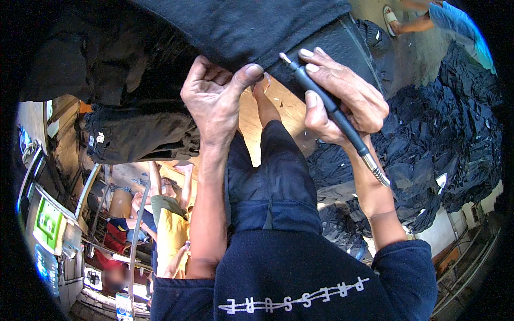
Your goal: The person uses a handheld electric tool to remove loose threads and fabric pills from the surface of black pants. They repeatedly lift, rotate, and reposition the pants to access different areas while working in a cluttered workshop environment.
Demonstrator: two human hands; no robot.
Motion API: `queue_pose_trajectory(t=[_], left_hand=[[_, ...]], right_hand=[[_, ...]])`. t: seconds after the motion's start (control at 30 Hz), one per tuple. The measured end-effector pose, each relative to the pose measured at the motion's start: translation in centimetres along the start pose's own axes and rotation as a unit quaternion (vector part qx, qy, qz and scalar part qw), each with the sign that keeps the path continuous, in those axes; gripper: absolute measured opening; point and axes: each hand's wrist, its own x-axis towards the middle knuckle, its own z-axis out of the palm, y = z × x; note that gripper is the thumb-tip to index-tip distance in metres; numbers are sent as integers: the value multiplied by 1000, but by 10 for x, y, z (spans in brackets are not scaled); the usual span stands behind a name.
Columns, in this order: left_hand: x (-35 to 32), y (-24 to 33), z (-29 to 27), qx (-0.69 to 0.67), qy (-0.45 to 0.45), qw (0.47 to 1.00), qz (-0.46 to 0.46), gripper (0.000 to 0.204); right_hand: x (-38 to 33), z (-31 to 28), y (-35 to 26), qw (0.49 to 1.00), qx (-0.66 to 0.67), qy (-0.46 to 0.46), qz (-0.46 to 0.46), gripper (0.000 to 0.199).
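My left hand (214, 101) pinches the edge of a black cloth garment (257, 27) between thumb and fingers. The cloth lies over a dark flat board (350, 51) whose far right part shows bare. In my right hand (353, 91) is a slim black pen-shaped handpiece (332, 107) with a coiled metal spring at its rear end. Its small pale tip points up and left, close to the cloth's edge; whether it touches the cloth I cannot tell. The fingers of my right hand hide part of the handpiece's grip.
Heaps of dark cloth (428, 134) lie to my right. More dark garments (150, 131) hang at my left, above metal rails (139, 230). A person in yellow (172, 235) is at lower left; another person's sandalled foot (393, 22) shows at upper right. A green container (48, 224) stands far left.
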Motion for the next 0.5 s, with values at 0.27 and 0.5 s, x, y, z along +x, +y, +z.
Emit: queue_pose_trajectory(t=[0.27, 0.5], left_hand=[[-1, -2, -1, 1, 3, 1000, 1, 40], [0, -2, -2, 0, -5, 1000, -4, 43]], right_hand=[[-1, 1, 3, 1000, -18, 16, 5, 23], [-3, -1, 0, 999, -29, 18, 20, 29]])
